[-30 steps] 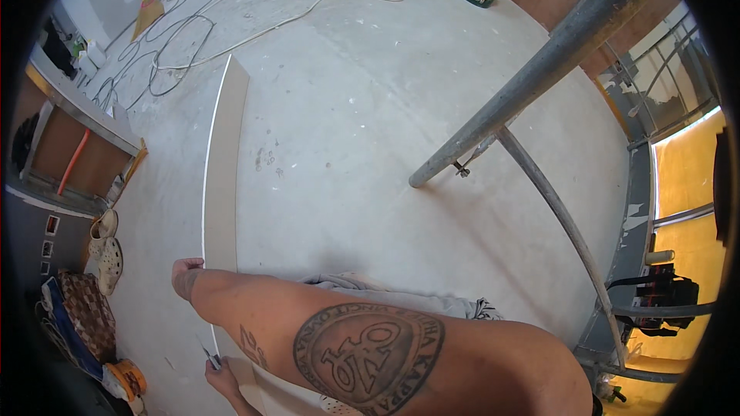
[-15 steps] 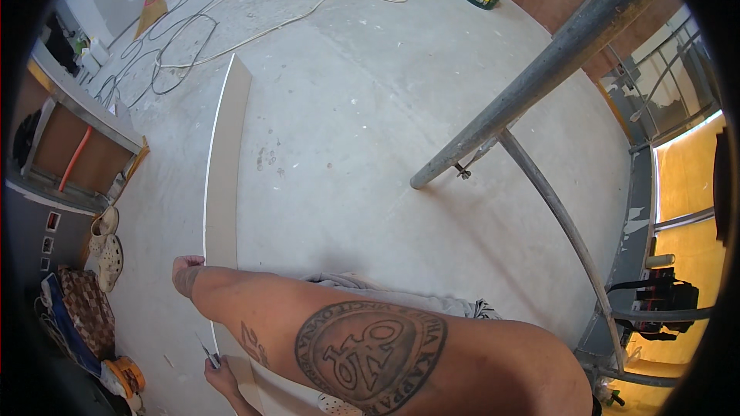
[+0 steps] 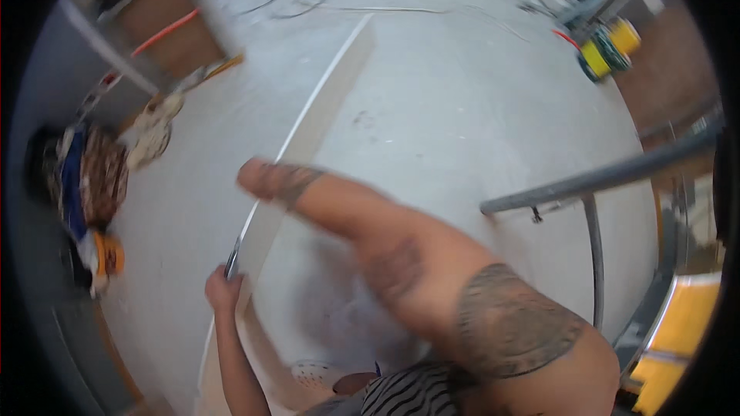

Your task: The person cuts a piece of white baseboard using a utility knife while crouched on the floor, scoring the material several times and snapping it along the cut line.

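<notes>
A long narrow board (image 3: 327,100) with a white edge and a beige-grey face runs away from me across the floor. My left hand (image 3: 223,289), closed, grips a slim silver utility knife (image 3: 232,259), whose tip lies along the white edge. Farther up that edge, my right hand (image 3: 262,178) is closed on the board; motion blurs its fingers and some are hidden. My tattooed right arm reaches across from the lower right, over part of the board. A pale perforated clog (image 3: 316,375) and striped cloth (image 3: 408,394) show below.
A grey metal pole (image 3: 593,181) slants in from the right, with a thinner tube below it. At left are beige clogs (image 3: 152,132), bags (image 3: 102,177) and an orange tub (image 3: 108,253). Cables (image 3: 370,8) cross the far floor; a green-and-yellow bucket (image 3: 601,56) stands far right.
The whole view has swung, so the board now slants and the pole sits farther right. The knife has come from beside the board to its white edge. My right hand stays at the edge.
</notes>
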Demonstrator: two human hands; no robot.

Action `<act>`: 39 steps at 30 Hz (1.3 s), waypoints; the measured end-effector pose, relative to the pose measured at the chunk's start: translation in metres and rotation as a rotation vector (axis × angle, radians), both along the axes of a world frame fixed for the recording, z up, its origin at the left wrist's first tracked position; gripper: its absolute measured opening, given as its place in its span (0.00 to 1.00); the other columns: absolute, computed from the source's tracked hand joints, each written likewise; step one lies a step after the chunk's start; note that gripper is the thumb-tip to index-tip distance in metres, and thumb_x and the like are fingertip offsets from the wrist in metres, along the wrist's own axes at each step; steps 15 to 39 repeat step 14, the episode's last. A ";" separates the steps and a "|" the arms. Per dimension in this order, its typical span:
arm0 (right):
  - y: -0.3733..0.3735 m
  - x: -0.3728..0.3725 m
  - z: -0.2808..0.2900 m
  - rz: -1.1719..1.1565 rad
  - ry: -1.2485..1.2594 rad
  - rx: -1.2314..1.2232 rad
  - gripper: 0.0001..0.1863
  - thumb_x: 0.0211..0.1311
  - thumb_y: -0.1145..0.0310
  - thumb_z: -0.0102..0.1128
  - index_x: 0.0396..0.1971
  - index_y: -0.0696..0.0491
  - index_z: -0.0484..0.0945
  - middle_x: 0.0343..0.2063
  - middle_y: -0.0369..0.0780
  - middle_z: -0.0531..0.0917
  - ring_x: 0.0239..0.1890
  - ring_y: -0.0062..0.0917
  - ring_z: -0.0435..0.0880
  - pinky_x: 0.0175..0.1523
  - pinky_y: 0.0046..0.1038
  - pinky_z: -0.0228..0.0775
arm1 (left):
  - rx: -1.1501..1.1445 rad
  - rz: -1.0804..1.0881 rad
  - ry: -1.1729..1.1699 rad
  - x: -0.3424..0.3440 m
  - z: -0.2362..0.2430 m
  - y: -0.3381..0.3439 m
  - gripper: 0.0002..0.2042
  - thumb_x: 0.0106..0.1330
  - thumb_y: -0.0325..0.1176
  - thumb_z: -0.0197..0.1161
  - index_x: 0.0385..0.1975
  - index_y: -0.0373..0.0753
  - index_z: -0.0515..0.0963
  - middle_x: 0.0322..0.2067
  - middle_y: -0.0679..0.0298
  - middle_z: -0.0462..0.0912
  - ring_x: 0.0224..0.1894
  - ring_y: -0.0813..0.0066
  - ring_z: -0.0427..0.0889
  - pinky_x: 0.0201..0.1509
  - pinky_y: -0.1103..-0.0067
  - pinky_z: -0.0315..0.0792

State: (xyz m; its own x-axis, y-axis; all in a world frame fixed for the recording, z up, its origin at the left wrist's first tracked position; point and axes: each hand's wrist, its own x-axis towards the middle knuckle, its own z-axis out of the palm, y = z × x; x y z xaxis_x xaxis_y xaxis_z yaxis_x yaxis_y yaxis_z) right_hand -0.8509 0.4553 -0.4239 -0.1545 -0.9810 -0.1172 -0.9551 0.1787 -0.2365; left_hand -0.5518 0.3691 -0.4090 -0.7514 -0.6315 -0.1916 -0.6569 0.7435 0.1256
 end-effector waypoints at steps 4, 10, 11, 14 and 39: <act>0.124 -0.144 -0.004 -0.040 0.068 -0.269 0.09 0.46 0.62 0.68 0.23 0.51 0.84 0.24 0.45 0.82 0.31 0.44 0.81 0.38 0.43 0.72 | 0.031 -0.018 0.012 -0.074 -0.016 0.044 0.11 0.53 0.40 0.68 0.30 0.41 0.79 0.28 0.51 0.83 0.35 0.48 0.82 0.40 0.58 0.74; 0.234 -0.216 0.093 -0.693 0.018 -0.404 0.24 0.66 0.48 0.52 0.25 0.55 0.84 0.25 0.48 0.83 0.29 0.44 0.82 0.38 0.42 0.72 | -0.025 0.107 0.009 -0.071 0.025 0.016 0.10 0.54 0.39 0.69 0.30 0.41 0.79 0.25 0.52 0.83 0.33 0.48 0.82 0.39 0.59 0.74; 0.249 -0.233 0.083 -0.713 -0.001 -0.350 0.23 0.66 0.50 0.52 0.28 0.53 0.85 0.25 0.48 0.83 0.30 0.42 0.83 0.39 0.41 0.73 | -0.050 0.128 0.039 -0.076 0.021 0.011 0.11 0.53 0.40 0.70 0.29 0.41 0.79 0.25 0.52 0.83 0.33 0.48 0.82 0.38 0.58 0.74; 0.267 -0.257 0.034 -0.692 -0.105 -0.489 0.17 0.67 0.55 0.55 0.33 0.53 0.85 0.28 0.45 0.86 0.35 0.29 0.86 0.47 0.32 0.75 | -0.097 0.146 0.034 -0.086 0.014 -0.015 0.10 0.55 0.39 0.69 0.30 0.42 0.79 0.25 0.53 0.83 0.33 0.49 0.83 0.40 0.58 0.75; 0.267 -0.257 0.034 -0.692 -0.105 -0.489 0.17 0.67 0.55 0.55 0.33 0.53 0.85 0.28 0.45 0.86 0.35 0.29 0.86 0.47 0.32 0.75 | -0.097 0.146 0.034 -0.086 0.014 -0.015 0.10 0.55 0.39 0.69 0.30 0.42 0.79 0.25 0.53 0.83 0.33 0.49 0.83 0.40 0.58 0.75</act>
